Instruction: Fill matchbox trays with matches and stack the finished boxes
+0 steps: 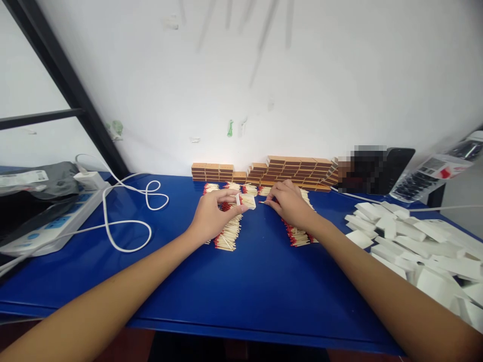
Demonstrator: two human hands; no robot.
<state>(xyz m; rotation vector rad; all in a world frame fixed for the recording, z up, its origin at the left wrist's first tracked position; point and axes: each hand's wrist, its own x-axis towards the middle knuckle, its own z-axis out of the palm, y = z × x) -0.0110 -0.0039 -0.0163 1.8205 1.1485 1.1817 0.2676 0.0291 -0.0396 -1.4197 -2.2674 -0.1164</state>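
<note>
at the left hand (213, 213), the matchbox tray (248, 201) lies crosswise.

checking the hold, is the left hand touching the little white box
Touching. The head view shows the left hand pinching the little white box between thumb and fingertips, with no gap visible.

glossy blue table (241, 296), wooden matches (228, 236), matt white card trays (411, 236).
</note>
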